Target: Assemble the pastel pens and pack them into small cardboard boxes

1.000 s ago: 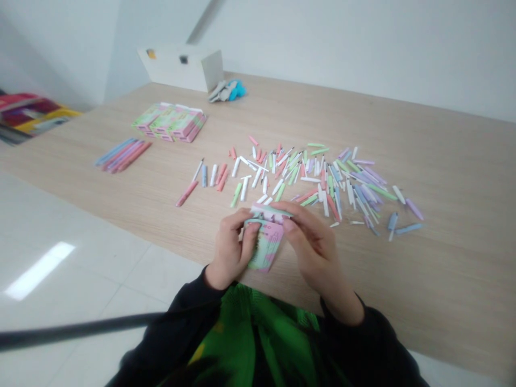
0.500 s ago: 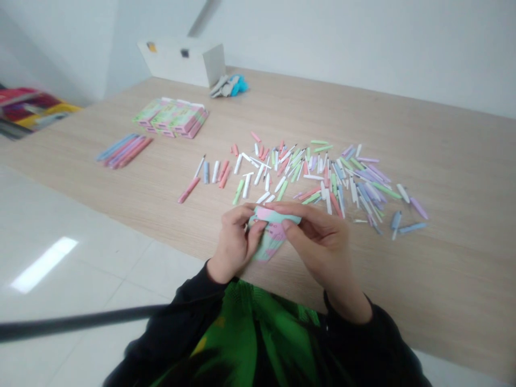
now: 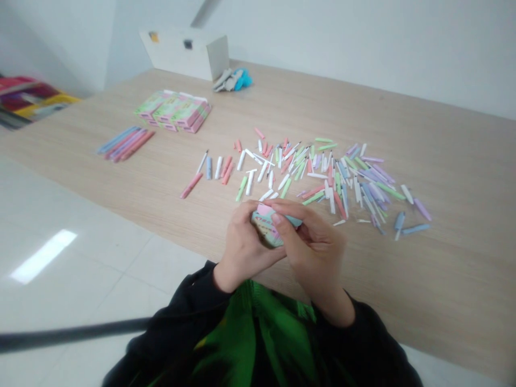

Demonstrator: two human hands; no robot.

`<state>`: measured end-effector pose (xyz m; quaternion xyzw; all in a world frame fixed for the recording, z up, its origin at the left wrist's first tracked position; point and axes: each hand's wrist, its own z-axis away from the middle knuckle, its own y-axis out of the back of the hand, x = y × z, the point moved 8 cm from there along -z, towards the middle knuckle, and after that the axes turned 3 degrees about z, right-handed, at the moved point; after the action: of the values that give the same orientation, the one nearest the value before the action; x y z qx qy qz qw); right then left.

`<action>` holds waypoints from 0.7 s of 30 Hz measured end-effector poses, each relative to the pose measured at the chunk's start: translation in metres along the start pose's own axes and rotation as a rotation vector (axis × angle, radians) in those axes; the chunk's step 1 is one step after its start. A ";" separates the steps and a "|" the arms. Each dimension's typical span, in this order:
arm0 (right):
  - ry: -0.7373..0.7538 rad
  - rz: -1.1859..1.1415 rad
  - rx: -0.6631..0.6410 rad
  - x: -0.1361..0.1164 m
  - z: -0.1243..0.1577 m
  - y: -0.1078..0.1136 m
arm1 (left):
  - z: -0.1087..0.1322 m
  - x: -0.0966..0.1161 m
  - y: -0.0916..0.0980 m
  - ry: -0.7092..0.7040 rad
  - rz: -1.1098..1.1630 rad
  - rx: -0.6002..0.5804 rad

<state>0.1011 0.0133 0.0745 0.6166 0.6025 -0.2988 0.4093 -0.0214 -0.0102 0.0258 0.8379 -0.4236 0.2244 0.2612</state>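
Note:
Between my two hands is a small pastel green and pink printed box (image 3: 266, 228), held above the table's near edge. My left hand (image 3: 244, 242) wraps around its left side and lower part, covering much of it. With thumb and fingers, my right hand (image 3: 310, 242) pinches the upper right end, where a pale flap shows. Beyond the hands lie many loose pencil parts (image 3: 298, 161): caps, barrels and tips in white, pink, green, blue and purple. What is inside the box cannot be seen.
Stacked pastel boxes (image 3: 177, 110) stand at the back left, with a row of assembled pencils (image 3: 126, 144) in front. A white box (image 3: 181, 56) and a grey and blue bundle (image 3: 234, 79) are at the back. A dark strap (image 3: 76, 333) crosses the lower left.
My left hand has shifted around the box, its thumb leaving the front face and now reaching below it. The right thumb has moved left over the top. The view has shifted slightly.

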 end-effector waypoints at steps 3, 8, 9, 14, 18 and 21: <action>0.071 0.040 0.023 -0.008 -0.001 0.002 | 0.005 -0.001 -0.001 0.029 -0.012 0.022; 0.113 0.066 0.079 -0.013 0.000 0.001 | -0.001 0.008 -0.003 -0.050 -0.080 -0.054; 0.118 0.068 0.085 -0.014 0.001 0.000 | -0.002 0.008 -0.004 -0.053 -0.073 -0.078; 0.202 0.163 0.017 -0.021 0.002 -0.004 | -0.004 0.008 -0.001 -0.073 -0.072 -0.104; 0.266 0.224 -0.120 -0.021 0.003 -0.004 | -0.004 0.007 0.002 -0.112 -0.039 -0.053; 0.299 0.250 -0.142 -0.020 0.006 -0.001 | -0.005 0.010 0.003 -0.196 0.088 -0.006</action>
<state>0.0990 -0.0024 0.0888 0.6935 0.5949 -0.1076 0.3919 -0.0192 -0.0145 0.0360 0.8356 -0.4842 0.1515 0.2109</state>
